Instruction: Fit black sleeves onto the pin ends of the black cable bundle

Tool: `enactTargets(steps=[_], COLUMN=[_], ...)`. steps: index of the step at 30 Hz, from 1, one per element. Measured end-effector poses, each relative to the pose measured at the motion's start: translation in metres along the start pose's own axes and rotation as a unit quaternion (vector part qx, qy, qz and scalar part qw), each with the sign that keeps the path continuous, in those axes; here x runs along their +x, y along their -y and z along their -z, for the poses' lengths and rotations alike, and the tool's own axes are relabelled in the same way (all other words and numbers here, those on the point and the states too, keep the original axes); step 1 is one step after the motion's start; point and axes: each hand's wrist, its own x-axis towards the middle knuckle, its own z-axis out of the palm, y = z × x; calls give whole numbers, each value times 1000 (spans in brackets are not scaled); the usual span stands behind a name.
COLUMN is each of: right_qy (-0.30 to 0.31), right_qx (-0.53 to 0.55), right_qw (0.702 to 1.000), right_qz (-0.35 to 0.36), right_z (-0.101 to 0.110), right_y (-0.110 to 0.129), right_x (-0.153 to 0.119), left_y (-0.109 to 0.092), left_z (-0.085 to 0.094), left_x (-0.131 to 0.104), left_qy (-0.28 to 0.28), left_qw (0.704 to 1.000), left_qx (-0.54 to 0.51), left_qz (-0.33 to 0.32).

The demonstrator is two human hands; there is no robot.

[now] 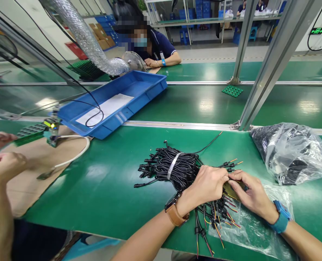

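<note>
A bundle of black cables [174, 165], tied with a whitish band [174, 165], lies on the green worktable [111, 203]. Connectors point left, and bare red, yellow and orange wire ends [217, 228] fan out on the right. Over the bundle's right side, my left hand [208, 183] is closed in a pinch on a cable end. Facing it, my right hand [250, 194] pinches the same spot, thumb and forefinger nearly touching the left fingertips. Those fingers mostly hide the held part. A yellowish-brown flat piece [231, 191] shows partly beneath my right hand.
A clear plastic sheet [250, 232] lies under my right forearm. Beyond it sits a plastic bag of dark items [294, 156]. A blue tray [147, 103] and metal posts [277, 69] stand behind. A co-worker's hand [5, 166] is at left; another person [161, 54] sits opposite.
</note>
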Motion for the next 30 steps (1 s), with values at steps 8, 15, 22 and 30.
enactTargets(steps=[8,15,22,30], right_qy=[-17,-16,-17,-28], right_qx=[27,23,-14,-48], right_qw=[998,999,999,997], right_qz=[-51,18,44,54], right_z=[2,-5,-5,-2], right_y=[-5,-6,-8,-5], right_x=[-1,-1,2,6], left_y=[-1,3,0,0], left_z=[6,-2,1,15], left_x=[3,1,2,3], left_qy=[7,-8,29,56], left_qw=[999,996,998,997], left_qx=[-41,-78,-26,20], left_qz=[24,33,51,52])
